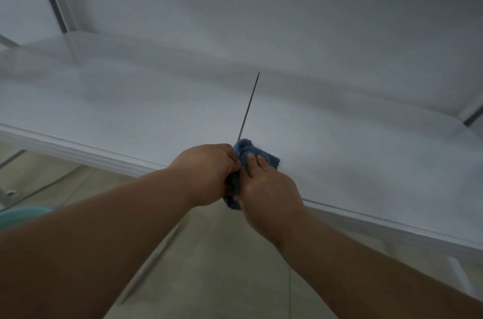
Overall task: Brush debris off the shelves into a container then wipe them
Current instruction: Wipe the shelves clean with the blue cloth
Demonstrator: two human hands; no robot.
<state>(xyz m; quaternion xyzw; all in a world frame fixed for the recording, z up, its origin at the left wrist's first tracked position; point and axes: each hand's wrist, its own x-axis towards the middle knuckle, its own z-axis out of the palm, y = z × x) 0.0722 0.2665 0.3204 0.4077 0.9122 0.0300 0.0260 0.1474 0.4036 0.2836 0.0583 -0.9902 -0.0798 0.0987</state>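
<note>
We see a white shelf (pixel 339 135) running across the view, its moulded front edge slanting from the left down to the right. A thin dark seam (pixel 248 106) crosses its top. A crumpled blue cloth (pixel 264 155) lies at the front edge, where the seam ends. Below the shelf lies a pale floor (pixel 222 253).

Both hands hide most of the blue cloth (pixel 257 155); the teal container (pixel 18 216) is cut off.

left hand (pixel 209 169) + right hand (pixel 266 185): grip blue cloth (pixel 257 155); at white shelf (pixel 130 114) edge
</note>
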